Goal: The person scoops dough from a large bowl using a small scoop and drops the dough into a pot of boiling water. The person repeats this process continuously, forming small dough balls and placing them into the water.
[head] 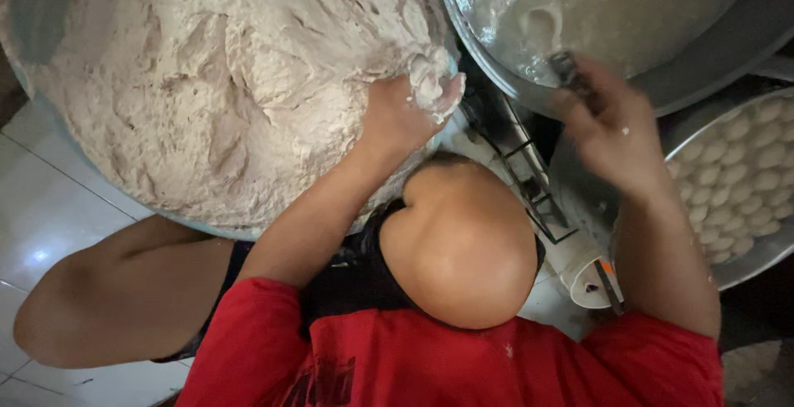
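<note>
Pinching dough (223,84) at four o'clock, left hand (405,113) should tear small, while right hand (608,126) grips a metal scoop (566,68).

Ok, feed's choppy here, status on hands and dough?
Left hand pinching dough lump off big mass. Right hand gripping metal tool at pan. Nothing blocking.
</note>
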